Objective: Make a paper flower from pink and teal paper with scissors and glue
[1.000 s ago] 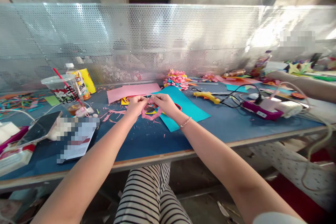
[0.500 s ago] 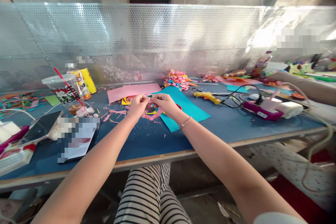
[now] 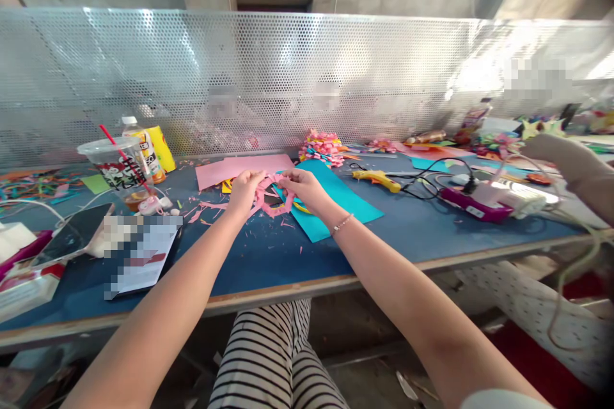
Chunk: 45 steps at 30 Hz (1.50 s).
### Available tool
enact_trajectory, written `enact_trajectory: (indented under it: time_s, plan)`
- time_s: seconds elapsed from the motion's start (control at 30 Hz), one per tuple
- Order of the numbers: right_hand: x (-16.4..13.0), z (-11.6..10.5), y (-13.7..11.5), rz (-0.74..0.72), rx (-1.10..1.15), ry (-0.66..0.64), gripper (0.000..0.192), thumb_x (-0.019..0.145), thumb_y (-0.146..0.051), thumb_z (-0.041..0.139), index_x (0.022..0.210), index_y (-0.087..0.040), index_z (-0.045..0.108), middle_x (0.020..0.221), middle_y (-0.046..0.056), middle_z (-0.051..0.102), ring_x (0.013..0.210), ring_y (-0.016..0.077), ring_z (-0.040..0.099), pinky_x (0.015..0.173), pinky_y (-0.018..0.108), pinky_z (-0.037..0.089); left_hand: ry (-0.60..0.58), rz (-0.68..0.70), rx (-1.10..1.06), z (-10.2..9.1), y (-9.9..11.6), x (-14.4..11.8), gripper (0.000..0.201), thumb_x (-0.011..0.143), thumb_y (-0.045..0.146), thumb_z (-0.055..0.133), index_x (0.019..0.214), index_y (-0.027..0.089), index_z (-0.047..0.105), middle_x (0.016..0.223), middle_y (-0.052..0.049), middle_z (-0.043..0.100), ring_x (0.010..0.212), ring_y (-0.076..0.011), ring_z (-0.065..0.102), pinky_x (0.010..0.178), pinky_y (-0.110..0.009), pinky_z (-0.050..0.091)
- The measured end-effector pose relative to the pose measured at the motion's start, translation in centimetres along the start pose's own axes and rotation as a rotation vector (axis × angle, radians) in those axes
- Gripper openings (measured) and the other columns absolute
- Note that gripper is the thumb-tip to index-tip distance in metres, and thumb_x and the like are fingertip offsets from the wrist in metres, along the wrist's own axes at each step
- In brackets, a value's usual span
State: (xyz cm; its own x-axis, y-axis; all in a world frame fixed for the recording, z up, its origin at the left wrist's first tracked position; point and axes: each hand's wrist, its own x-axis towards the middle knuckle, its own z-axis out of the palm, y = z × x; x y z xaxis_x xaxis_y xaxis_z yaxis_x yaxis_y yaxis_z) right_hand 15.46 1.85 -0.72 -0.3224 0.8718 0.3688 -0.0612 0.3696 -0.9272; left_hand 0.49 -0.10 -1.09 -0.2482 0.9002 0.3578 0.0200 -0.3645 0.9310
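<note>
Blue table point(image 3: 268, 262) before a perforated metal screen point(image 3: 192, 77). Left: plastic cup point(image 3: 115, 169) with red straw, yellow bottle point(image 3: 146, 150), phone point(image 3: 71, 230). Centre: pink sheet point(image 3: 230, 167), teal sheet point(image 3: 336, 201). Right: yellow glue gun point(image 3: 377, 177), purple power strip point(image 3: 467, 204).

Blue-topped workbench point(image 3: 259, 255), pink sheet point(image 3: 240, 167), teal sheet point(image 3: 336, 204), plastic cup point(image 3: 118, 169), yellow glue gun point(image 3: 377, 177), paper scraps point(image 3: 211, 208)
</note>
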Motion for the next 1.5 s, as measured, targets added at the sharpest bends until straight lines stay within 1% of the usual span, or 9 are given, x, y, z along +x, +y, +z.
enact_trajectory:
  time_s: [0.13,0.3,0.37,0.43,0.53,0.67,0.9,1.1,1.5]
  plan:
    - [-0.2,0.1,-0.1,0.022,-0.018,-0.037,0.018,0.065,-0.025,0.064,0.078,-0.013,0.059,0.060,-0.002,0.056,0.049,0.0075,0.052,0.045,0.018,0.040,-0.102,0.104,0.176,0.2,0.2,-0.4,0.021,0.058,0.029,0.069,0.073,0.016,0.062,0.070,-0.001,0.061,0.066,-0.0120,0.055,0.063,-0.023,0.043]
    - [-0.3,0.4,-0.4,0.095,0.104,-0.031,0.017,0.064,-0.022,0.065,0.078,-0.014,0.057,0.061,-0.001,0.057,0.053,0.0081,0.053,0.048,0.018,0.043,-0.159,0.068,0.085,0.5,0.0,-0.6,0.018,0.058,0.024,0.067,0.071,0.015,0.058,0.064,0.001,0.056,0.059,-0.0107,0.053,0.058,-0.023,0.044]
    - [-0.4,0.4,-0.8,0.142,0.185,-0.037,0.014,0.068,-0.025,0.062,0.074,-0.014,0.056,0.063,0.001,0.058,0.053,0.0082,0.053,0.049,0.018,0.044,-0.181,0.093,0.090,0.5,-0.1,-0.6,0.018,0.058,0.025,0.067,0.069,0.016,0.056,0.064,0.001,0.055,0.057,-0.0096,0.052,0.056,-0.022,0.043]
    - [-0.4,0.5,-1.0,0.183,0.239,-0.031,0.018,0.070,-0.031,0.061,0.069,-0.014,0.054,0.061,0.002,0.058,0.052,0.0083,0.052,0.049,0.019,0.044,-0.195,0.146,0.139,0.5,-0.2,-0.6,0.016,0.060,0.025,0.066,0.068,0.016,0.056,0.065,0.001,0.056,0.058,-0.0096,0.052,0.056,-0.021,0.042]
    - [-0.4,0.5,-1.0,0.205,0.262,-0.029,0.024,0.070,-0.036,0.061,0.064,-0.015,0.052,0.056,0.001,0.055,0.050,0.0084,0.049,0.047,0.019,0.043,-0.218,0.235,0.231,0.6,0.0,-0.9,0.010,0.064,0.023,0.062,0.068,0.017,0.056,0.065,0.001,0.058,0.060,-0.0104,0.054,0.058,-0.022,0.042]
    - [-0.2,0.6,-0.4,0.163,0.262,-0.061,0.023,0.068,-0.032,0.062,0.057,-0.017,0.048,0.046,-0.003,0.044,0.046,0.0082,0.045,0.045,0.020,0.042,-0.226,0.303,0.299,0.8,0.2,-1.3,0.006,0.066,0.019,0.059,0.066,0.018,0.054,0.064,0.002,0.056,0.058,-0.0097,0.053,0.056,-0.021,0.040]
    - [-0.4,0.8,-0.6,0.123,0.212,-0.071,0.026,0.066,-0.029,0.063,0.052,-0.018,0.044,0.043,-0.005,0.039,0.047,0.0081,0.046,0.054,0.022,0.045,-0.149,0.245,0.306,1.0,0.2,-1.3,0.012,0.063,0.024,0.062,0.063,0.018,0.052,0.056,0.004,0.052,0.053,-0.0091,0.047,0.052,-0.020,0.035]
    - [-0.6,0.8,-0.8,0.097,0.145,-0.089,0.029,0.067,-0.034,0.063,0.053,-0.017,0.044,0.045,-0.004,0.040,0.050,0.0092,0.047,0.047,0.021,0.041,-0.136,0.166,0.258,1.0,0.1,-1.3,0.013,0.060,0.023,0.061,0.061,0.018,0.048,0.054,0.005,0.047,0.051,-0.0085,0.045,0.049,-0.020,0.033]
    - [-0.4,0.7,-0.2,0.091,0.112,-0.105,0.028,0.065,-0.037,0.067,0.059,-0.014,0.051,0.051,-0.002,0.052,0.048,0.0070,0.049,0.049,0.020,0.042,-0.142,-0.007,0.035,1.2,-0.1,-1.2,0.010,0.055,0.016,0.058,0.058,0.017,0.048,0.049,0.005,0.047,0.048,-0.0085,0.046,0.051,-0.021,0.036]
